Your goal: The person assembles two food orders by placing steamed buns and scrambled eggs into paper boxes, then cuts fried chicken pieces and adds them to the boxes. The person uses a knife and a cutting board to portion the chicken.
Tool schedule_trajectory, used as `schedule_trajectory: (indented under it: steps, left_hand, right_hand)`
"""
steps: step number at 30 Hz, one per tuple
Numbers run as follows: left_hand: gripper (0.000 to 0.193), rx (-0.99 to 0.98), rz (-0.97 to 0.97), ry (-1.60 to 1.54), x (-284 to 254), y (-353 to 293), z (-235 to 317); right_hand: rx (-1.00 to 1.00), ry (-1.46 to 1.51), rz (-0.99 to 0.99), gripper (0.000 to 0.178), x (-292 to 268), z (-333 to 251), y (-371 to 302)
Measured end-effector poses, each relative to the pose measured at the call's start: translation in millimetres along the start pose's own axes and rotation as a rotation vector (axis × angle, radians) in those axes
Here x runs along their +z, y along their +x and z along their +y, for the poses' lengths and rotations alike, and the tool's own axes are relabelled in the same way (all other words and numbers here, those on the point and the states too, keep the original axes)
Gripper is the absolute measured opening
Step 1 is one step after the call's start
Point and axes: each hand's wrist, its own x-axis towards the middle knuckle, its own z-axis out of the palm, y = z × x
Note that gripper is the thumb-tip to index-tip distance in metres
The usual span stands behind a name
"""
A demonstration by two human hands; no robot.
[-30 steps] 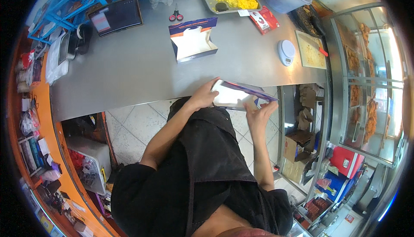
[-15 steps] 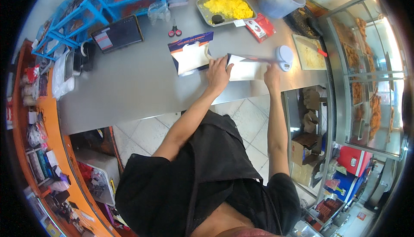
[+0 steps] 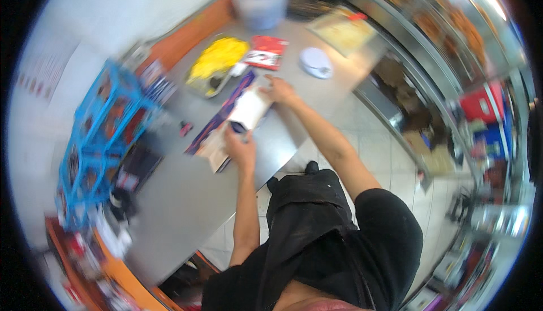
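Stretching beneath the person's arms, the steel counter (image 3: 181, 209) bore most of the things in view, with a display case (image 3: 441, 25) of fried-looking food beyond its right end. A blue plastic rack (image 3: 104, 135) stood on the left, and a translucent bucket (image 3: 259, 8) at the back. Nearer lay a metal tray (image 3: 199, 91) of yellow food (image 3: 219, 56) and, to its right, a pale cutting board (image 3: 342, 34).

On this side of the tray, a white-lined cardboard carton (image 3: 251, 107) with a dark purple outside was between the two hands, at or just above the counter; blur hid which. A second carton (image 3: 212, 151) lay just beside its left end. The held one looked light, its thin board stiff enough to keep a shape but likely to crease or spring at the folds if squeezed. Its short end walls seemed the best hold, pinched gently between thumb and fingers.

Past it were a red packet (image 3: 268, 48) and a round white kitchen scale (image 3: 315, 63). The left hand (image 3: 241, 150) was gripping the carton's near end, and the right hand (image 3: 281, 91) its far end, fingertips bent at the edge
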Motion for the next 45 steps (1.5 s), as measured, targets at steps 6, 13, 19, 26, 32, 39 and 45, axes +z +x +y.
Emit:
schedule_trajectory:
  steps: [6,13,19,26,32,39,45]
  left_hand:
    - [0.031,0.095,-0.544,-0.461,-72,-93,66]
    - [0.046,0.892,-1.754,-0.289,34,-187,226]
    - [0.067,1.343,-1.917,0.318,161,-304,380]
    - [0.062,1.415,-2.299,0.362,190,-331,551]
    - [0.042,0.494,-2.131,-0.388,292,-302,646]
    - [0.042,0.389,-1.672,-0.522,402,-310,744]
    - [0.058,0.297,-1.601,-0.722,462,-389,851]
  right_hand:
    - [-0.161,0.794,-0.413,0.016,-106,81,-219]
    - [0.233,0.911,-0.423,0.032,-213,208,-429]
    - [0.519,0.957,0.190,0.026,-272,313,-499]
    - [0.700,0.915,0.719,0.015,-347,506,-482]
    - [0.716,0.349,1.272,0.045,-472,782,-331]
    - [1.055,-0.202,0.926,0.039,-538,928,-240]
    - [0.620,0.999,1.173,0.021,-573,870,-316]
